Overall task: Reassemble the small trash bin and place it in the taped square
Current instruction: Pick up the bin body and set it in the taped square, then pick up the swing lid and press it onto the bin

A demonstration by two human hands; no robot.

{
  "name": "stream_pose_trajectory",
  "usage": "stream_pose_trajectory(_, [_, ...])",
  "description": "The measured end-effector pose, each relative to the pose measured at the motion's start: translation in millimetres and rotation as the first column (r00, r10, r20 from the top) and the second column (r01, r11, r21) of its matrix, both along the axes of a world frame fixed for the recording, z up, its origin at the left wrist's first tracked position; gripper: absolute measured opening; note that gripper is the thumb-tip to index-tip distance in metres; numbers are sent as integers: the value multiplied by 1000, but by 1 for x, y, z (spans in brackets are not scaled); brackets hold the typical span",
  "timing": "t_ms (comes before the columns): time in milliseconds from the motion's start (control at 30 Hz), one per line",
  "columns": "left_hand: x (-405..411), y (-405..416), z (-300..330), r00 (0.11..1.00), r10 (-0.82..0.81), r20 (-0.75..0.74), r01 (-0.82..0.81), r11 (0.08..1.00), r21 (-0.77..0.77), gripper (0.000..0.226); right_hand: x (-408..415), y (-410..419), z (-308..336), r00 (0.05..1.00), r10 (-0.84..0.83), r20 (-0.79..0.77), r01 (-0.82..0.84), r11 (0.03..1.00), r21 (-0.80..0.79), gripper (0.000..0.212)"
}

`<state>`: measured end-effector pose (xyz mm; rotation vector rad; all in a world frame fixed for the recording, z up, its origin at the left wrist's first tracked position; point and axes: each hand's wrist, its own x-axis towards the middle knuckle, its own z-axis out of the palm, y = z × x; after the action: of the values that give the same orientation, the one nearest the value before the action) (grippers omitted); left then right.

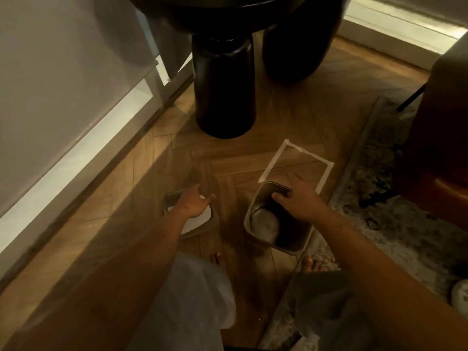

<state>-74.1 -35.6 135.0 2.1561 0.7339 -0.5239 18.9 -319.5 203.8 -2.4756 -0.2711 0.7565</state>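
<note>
A small grey bin body (255, 211) stands open-topped on the wooden floor, partly over the near edge of the taped square (296, 168). My right hand (296, 198) rests on the bin's far rim, thumb inside the opening, fingers over the edge. To the left lies the bin's lid (202, 224), a grey frame with a white panel. My left hand (195, 203) lies over the lid, fingers spread past its far edge; whether it grips the lid is unclear. Something rounded and pale sits inside the bin.
Black rounded table legs (224, 84) stand just beyond the taped square. A grey patterned rug (379, 211) borders the floor on the right, with a dark chair (443, 148) on it. A pale wall panel (63, 110) runs along the left. My bare feet (217, 258) are near the bin.
</note>
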Motion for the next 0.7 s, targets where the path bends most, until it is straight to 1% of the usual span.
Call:
stream_pose_trajectory(100, [-15, 20, 2, 997, 76, 17, -76, 997, 5, 54, 0, 30, 5, 998, 53, 32, -54, 998, 32, 78])
stream_pose_trajectory(167, [-24, 36, 0, 991, 129, 36, -129, 991, 17, 51, -3, 55, 3, 994, 105, 14, -106, 992, 62, 78])
stream_pose_trajectory(233, [-32, 43, 11, 984, 174, 48, -174, 985, 1, 49, -5, 79, -2, 988, 151, 6, -151, 984, 98, 77])
stream_pose_trajectory(333, [-43, 70, -27, 976, 216, 29, -216, 976, -22, 49, -8, 117, -17, 979, 205, -19, -201, 973, 117, 74])
stream_pose_trajectory(467, [-61, 96, -60, 972, 231, -44, -234, 969, -81, 50, -14, 166, -49, 959, 274, -77, -263, 956, 130, 71])
stream_pose_trajectory(600, [-76, 112, -95, 954, 267, -140, -281, 955, -93, 48, -32, 197, -91, 928, 313, -202, -287, 946, 149, 64])
stream_pose_trajectory(700, [-82, 116, -118, 930, 296, -218, -319, 945, -78, 42, -49, 209, -128, 904, 332, -268, -308, 943, 129, 61])
